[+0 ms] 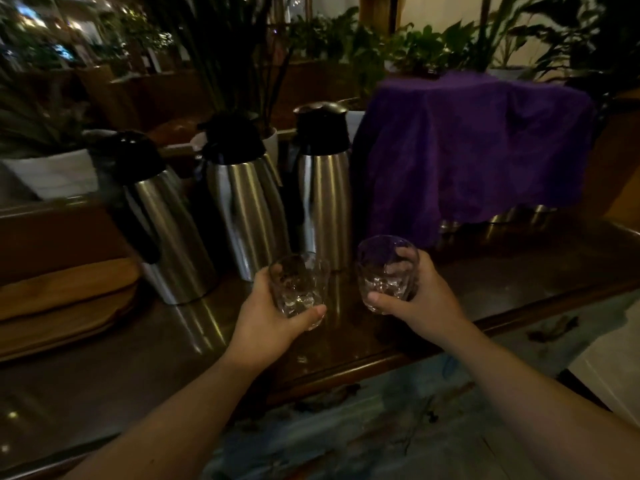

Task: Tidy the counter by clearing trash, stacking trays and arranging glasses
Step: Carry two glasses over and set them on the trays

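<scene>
I hold two clear faceted glasses above the dark counter [519, 271]. My left hand [266, 317] is wrapped around the left glass [298, 285], thumb across its base. My right hand [419, 296] grips the right glass [386, 268], which is slightly higher and tilted. The two glasses are a short gap apart, just in front of the steel jugs. Stacked wooden trays [65, 299] lie on the counter at the far left.
Three steel vacuum jugs [249, 202] with black tops stand in a row behind the glasses. A purple cloth [467, 150] covers a bulky object at the back right. Potted plants line the back. The counter's front edge runs diagonally below my wrists.
</scene>
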